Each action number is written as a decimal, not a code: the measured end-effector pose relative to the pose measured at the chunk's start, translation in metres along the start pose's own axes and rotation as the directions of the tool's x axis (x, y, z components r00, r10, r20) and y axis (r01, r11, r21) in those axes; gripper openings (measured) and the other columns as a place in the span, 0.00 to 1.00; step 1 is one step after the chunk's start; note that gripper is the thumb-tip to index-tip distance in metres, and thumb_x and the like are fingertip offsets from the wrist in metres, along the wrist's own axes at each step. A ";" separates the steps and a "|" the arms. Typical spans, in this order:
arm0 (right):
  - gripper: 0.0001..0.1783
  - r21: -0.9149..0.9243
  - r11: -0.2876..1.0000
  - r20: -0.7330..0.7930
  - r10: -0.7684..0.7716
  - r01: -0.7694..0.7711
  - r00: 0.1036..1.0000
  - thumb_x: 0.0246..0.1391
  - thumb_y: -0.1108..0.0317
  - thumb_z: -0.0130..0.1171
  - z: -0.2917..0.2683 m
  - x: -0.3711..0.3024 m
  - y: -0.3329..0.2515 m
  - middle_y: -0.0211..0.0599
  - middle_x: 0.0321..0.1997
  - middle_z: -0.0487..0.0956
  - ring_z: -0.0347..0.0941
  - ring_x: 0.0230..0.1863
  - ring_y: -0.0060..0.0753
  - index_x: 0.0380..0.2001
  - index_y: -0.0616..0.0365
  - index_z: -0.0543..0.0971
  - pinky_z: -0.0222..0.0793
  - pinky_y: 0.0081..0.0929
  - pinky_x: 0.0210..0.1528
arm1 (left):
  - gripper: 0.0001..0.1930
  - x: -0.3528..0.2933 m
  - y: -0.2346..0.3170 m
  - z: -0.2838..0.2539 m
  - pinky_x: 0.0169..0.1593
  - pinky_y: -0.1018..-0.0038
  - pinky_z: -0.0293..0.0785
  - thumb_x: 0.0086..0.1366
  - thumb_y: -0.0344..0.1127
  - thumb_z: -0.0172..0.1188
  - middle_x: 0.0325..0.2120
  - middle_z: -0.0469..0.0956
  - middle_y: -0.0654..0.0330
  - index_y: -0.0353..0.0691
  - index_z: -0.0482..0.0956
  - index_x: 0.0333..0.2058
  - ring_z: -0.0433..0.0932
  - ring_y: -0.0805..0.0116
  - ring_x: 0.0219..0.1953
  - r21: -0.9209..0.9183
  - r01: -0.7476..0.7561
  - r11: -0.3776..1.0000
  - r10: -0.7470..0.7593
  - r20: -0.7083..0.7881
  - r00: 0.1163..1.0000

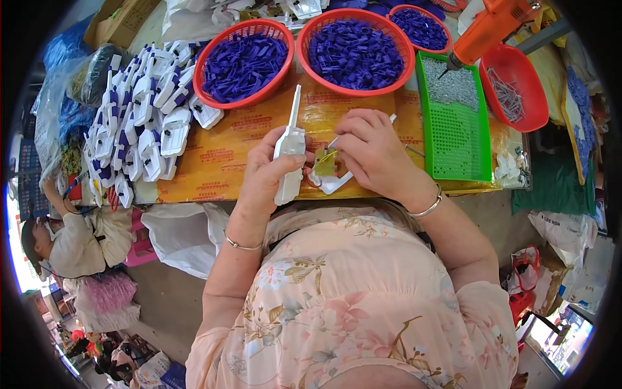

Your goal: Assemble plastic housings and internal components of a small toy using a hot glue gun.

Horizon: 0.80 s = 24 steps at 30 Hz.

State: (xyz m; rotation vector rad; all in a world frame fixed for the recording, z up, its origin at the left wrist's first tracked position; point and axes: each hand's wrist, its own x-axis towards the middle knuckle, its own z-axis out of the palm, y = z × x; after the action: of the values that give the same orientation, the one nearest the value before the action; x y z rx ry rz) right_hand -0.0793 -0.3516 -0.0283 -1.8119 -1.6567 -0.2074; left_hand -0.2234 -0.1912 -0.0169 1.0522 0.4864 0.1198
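My left hand (262, 172) is closed around a white plastic shell (289, 139) with a long narrow tip pointing away from me. Its thumb presses on the shell's lower part. Just right of it, my right hand (372, 149) is closed, fingers bent and pinched at a second white plastic part (338, 185) with a curved, open edge. Between the hands sits a small yellowish-green piece (325, 162) with thin yellow and red wires. The fingers partly hide this second part, and both hands are above the orange-brown covered table (227, 152).
Red baskets of dark blue plastic pieces (243, 98) (353, 91) stand beyond my hands. At the right are a green tray (457, 175) of small screws, a red bowl (534, 97) of metal pins and an orange power driver (495, 29). White-and-purple assemblies (146, 117) pile up left; a person (84, 246) sits beyond.
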 end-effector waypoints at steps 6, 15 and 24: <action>0.11 -0.087 0.995 -0.117 -0.059 0.049 0.991 0.36 0.72 0.58 -0.010 -0.001 -0.012 0.34 0.33 0.72 0.70 0.40 0.39 0.28 0.57 0.73 0.62 0.38 0.46 | 0.22 -0.005 0.011 0.001 0.37 0.75 0.75 0.54 0.30 0.56 0.37 0.75 0.57 0.32 0.68 0.50 0.78 0.70 0.34 -0.073 -0.014 0.997 0.011 -0.028 1.000; 0.10 -0.117 0.968 -0.103 -0.236 0.224 0.966 0.39 0.68 0.58 -0.016 0.000 -0.019 0.28 0.34 0.73 0.70 0.42 0.32 0.29 0.53 0.73 0.62 0.41 0.51 | 0.18 -0.010 0.032 0.007 0.37 0.79 0.71 0.50 0.27 0.62 0.34 0.74 0.62 0.33 0.76 0.42 0.73 0.77 0.33 0.205 -0.004 0.979 -0.045 0.236 0.971; 0.10 -0.098 0.977 -0.062 -0.194 0.187 0.979 0.41 0.68 0.57 -0.009 -0.004 -0.016 0.29 0.36 0.73 0.70 0.43 0.32 0.32 0.53 0.75 0.61 0.43 0.53 | 0.16 -0.012 0.041 0.009 0.43 0.75 0.64 0.46 0.31 0.64 0.30 0.74 0.61 0.34 0.79 0.37 0.69 0.70 0.37 0.600 -0.275 0.752 -0.008 0.424 0.906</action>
State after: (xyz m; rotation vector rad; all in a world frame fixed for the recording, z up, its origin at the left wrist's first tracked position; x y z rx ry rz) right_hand -0.0924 -0.3603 -0.0180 -1.6897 -1.7963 -0.4334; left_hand -0.2244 -0.1814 0.0253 1.7603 0.0503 -0.1558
